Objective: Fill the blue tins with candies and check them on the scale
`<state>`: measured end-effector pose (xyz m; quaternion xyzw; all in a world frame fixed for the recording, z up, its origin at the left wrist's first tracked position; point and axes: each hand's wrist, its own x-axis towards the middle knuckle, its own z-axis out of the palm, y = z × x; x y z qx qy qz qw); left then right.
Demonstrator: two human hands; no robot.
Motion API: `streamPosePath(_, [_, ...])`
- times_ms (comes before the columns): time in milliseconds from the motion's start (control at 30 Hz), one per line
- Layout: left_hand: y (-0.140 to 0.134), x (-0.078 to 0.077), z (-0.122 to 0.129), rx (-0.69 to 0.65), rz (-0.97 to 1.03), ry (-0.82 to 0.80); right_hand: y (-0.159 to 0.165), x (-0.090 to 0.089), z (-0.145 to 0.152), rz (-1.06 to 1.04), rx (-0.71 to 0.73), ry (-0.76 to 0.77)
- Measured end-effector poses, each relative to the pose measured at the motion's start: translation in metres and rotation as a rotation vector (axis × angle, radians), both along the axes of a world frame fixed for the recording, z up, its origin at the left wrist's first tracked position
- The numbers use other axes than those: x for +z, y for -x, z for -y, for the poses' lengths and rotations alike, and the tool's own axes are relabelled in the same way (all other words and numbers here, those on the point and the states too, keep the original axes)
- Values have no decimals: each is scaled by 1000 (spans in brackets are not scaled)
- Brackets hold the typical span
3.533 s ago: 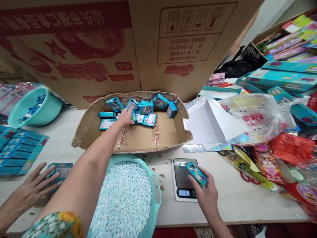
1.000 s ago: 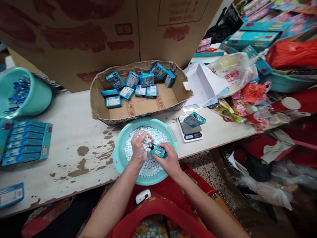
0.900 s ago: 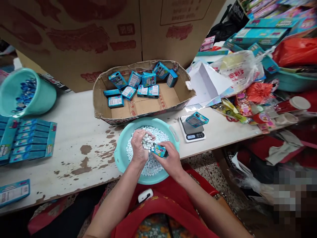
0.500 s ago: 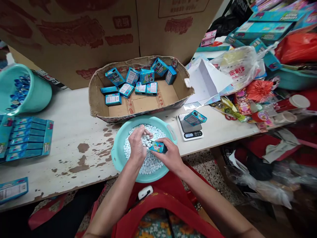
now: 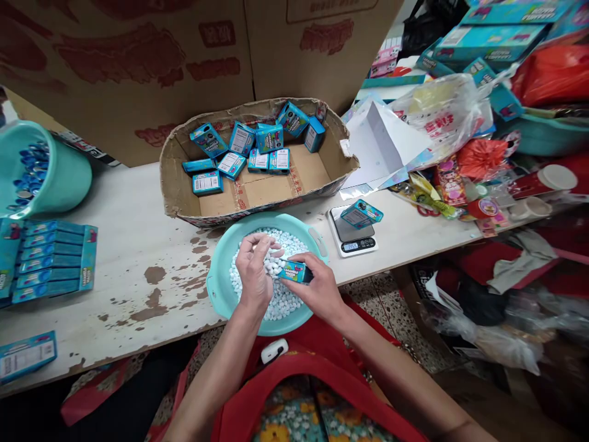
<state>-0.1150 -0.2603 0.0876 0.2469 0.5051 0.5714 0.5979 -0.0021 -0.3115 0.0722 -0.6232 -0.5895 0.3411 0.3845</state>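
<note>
My right hand (image 5: 317, 283) grips a small blue candy box (image 5: 293, 272) lying on its side, its end turned toward my left hand. Cupped beside that end, my left hand (image 5: 256, 264) holds some white candies (image 5: 272, 265) in its curled fingers. Both hands are over a turquoise basin (image 5: 221, 270) of loose white candies. To the right, another blue box rests on a small digital scale (image 5: 356, 245) with a lit display. Behind the basin is a cut-down cardboard tray (image 5: 207, 207) with several blue boxes in it.
At left stand a turquoise bucket (image 5: 73, 178) of small blue-wrapped pieces and a display carton (image 5: 87, 258) packed with blue boxes. A large cardboard carton (image 5: 276, 55) rises behind the tray. Plastic bags (image 5: 451, 104) and wrappers clutter the right side.
The candies in my left hand now sit closer against the end of the box, and its fingers have shifted slightly. The box stays in my right hand. The view has moved a little.
</note>
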Motion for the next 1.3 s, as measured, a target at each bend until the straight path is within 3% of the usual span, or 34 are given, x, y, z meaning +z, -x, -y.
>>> streamPosePath(333, [3,1,2,-15,-3,-75,2,6,2,-46,-5,18])
streamPosePath(600, [0,-3,3,-84,17,-87,6,2,1,-92,-11,6])
streamPosePath(767, [1,6,5,-124,32,-116,9,8,-4,-104,4,-10])
streamPosePath(867, [5,7,4,-138,6,-166,4,2,-3,-164,17,0])
streamPosePath(933, [12,-8,-3,-114,-107,-197,-6,-4,1,-251,8,35])
streamPosePath(1000, [21,-37,-15,-143,-396,-191,-20,-7,8,-346,-18,58])
streamPosePath(1100, [28,-89,-29,-386,-1002,-111,-39,0,19,-434,-44,39])
streamPosePath(1167, [23,-113,-28,-558,-1294,-51,-45,7,22,-450,-61,3])
streamPosePath(1233, [13,-123,-18,-688,-1454,-54,-46,9,19,-446,-94,-25])
streamPosePath(1300, [6,-122,-1,-796,-1537,-114,-41,3,11,-441,-128,-19])
